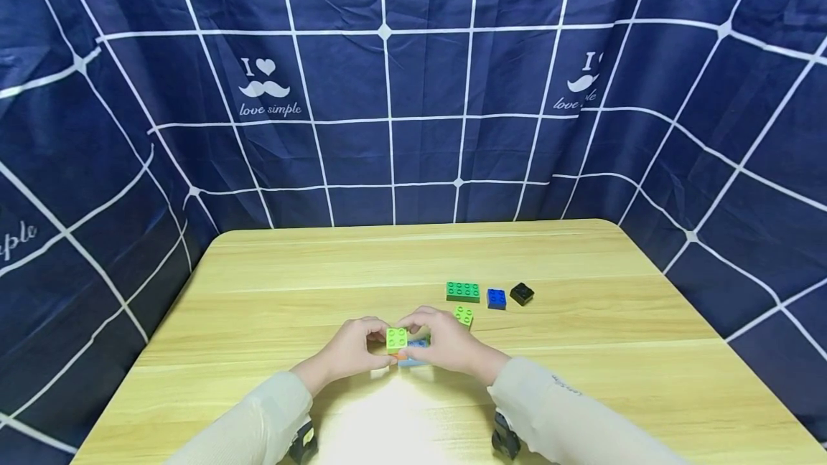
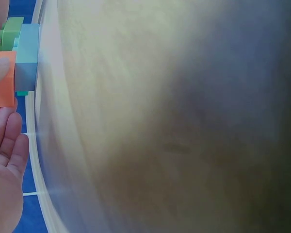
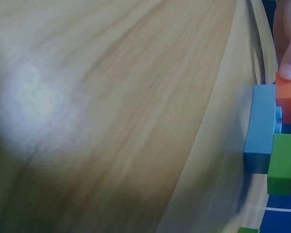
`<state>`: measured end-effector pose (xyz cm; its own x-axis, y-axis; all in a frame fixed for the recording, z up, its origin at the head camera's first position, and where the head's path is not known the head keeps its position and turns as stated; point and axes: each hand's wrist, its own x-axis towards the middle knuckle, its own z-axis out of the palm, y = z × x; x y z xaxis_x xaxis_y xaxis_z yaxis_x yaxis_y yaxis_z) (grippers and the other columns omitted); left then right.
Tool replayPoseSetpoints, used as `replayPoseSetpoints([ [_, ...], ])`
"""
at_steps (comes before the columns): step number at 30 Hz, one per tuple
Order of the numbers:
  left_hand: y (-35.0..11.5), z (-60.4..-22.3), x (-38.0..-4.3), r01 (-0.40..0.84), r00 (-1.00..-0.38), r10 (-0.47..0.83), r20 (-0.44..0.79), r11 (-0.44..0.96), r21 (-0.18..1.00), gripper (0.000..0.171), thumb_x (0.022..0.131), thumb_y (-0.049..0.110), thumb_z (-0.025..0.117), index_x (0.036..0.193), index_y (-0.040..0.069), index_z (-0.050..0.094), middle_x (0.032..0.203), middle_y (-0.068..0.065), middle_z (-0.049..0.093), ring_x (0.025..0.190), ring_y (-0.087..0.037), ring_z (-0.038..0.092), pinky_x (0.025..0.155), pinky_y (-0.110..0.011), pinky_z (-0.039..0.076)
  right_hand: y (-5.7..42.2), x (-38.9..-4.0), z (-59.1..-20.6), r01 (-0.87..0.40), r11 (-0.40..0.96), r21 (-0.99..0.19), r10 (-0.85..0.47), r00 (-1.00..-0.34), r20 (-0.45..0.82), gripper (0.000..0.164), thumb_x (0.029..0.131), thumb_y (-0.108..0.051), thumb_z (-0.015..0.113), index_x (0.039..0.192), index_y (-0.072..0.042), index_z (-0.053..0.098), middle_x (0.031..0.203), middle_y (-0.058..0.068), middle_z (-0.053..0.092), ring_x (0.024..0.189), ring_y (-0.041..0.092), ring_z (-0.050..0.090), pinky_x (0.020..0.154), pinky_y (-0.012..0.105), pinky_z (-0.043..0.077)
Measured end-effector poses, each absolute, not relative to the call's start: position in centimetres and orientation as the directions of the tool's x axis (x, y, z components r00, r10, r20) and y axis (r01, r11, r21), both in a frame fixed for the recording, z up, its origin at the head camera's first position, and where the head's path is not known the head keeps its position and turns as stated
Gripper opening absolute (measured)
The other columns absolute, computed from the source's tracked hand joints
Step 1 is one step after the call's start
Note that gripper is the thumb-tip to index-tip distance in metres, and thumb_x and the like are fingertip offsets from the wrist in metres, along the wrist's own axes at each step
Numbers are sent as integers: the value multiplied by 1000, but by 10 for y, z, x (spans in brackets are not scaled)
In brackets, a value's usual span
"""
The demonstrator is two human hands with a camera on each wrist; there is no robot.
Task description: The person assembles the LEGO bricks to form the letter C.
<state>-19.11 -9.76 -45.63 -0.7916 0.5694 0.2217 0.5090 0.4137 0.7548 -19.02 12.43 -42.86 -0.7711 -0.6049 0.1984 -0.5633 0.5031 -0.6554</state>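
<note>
Both hands hold a small stack of toy building bricks over the near middle of the table. In the head view a lime brick tops it, above an orange brick and a light blue brick. My left hand grips the stack from the left, its thumb against the orange brick. From the right, my right hand curls round the stack, thumb and forefinger near the lime brick. A green brick sits on the light blue brick in the right wrist view. Fingers hide part of the stack.
Beyond the right hand lie a second lime brick, a long green brick, a dark blue brick and a black brick. The wooden table is backed by a dark blue curtain.
</note>
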Motion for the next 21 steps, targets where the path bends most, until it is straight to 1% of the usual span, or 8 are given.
replayPoseSetpoints([
  [4, -97, -456, -191, 513, -790, 570, 228, 410, 754, 25, 76, 15, 81, 97, 9, 68, 95, 3, 64, 88, -15, 60, 83, -30, 52, 124, -190, -427, -559, 513, -651, -604, -774, 189, 37, 82, -30, 75, 116, -19, 66, 102, -12, 60, 93, 10, 57, 81, 31, 50],
  [9, -97, -456, -191, 514, -791, 568, 227, 417, 749, 25, 75, 14, 81, 97, 9, 68, 95, 4, 64, 87, -17, 60, 82, -31, 52, 123, -190, -426, -548, 508, -665, -603, -778, 180, 36, 81, -29, 77, 114, -17, 68, 98, -13, 60, 90, 10, 58, 80, 30, 51],
  [16, -96, -455, -190, 507, -795, 566, 219, 421, 752, 26, 75, 15, 81, 97, 10, 68, 94, 7, 63, 87, -15, 60, 82, -29, 52, 124, -191, -424, -521, 518, -679, -600, -786, 146, 36, 79, -29, 79, 111, -18, 70, 93, -14, 59, 87, 8, 58, 77, 27, 51],
  [21, -97, -453, -191, 486, -803, 562, 198, 426, 763, 27, 75, 14, 80, 99, 11, 68, 95, 7, 63, 88, -13, 60, 83, -27, 51, 122, -193, -422, -525, 534, -663, -601, -787, 139, 39, 77, -26, 81, 112, -14, 70, 90, -12, 59, 85, 8, 58, 75, 26, 50],
])
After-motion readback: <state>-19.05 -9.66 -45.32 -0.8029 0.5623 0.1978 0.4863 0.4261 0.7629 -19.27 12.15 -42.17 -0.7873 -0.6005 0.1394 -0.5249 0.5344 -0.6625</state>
